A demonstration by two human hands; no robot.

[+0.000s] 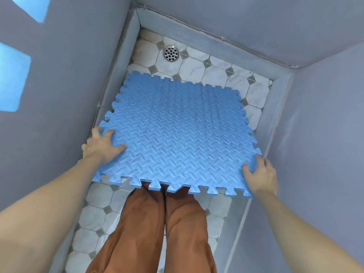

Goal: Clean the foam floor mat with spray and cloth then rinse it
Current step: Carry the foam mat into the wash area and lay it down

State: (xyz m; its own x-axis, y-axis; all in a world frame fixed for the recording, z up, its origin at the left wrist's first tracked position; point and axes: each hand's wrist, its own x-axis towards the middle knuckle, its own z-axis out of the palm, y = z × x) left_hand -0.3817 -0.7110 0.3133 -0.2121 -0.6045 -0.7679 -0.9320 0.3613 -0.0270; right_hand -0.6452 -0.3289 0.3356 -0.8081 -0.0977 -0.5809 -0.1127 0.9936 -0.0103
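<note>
A blue foam floor mat [177, 134] with a ridged pattern and toothed interlocking edges is held flat over the tiled floor of a narrow stall. Small dark specks dot its surface. My left hand [101, 146] grips its near left edge, thumb and fingers on top. My right hand [260, 176] grips the near right corner. No spray bottle or cloth is in view.
A round metal drain [171, 53] sits in the white octagon floor tiles [197, 68] beyond the mat. Grey walls [325, 125] and a raised grey curb [273, 107] close in on both sides. My legs in brown trousers [157, 229] stand below the mat's near edge.
</note>
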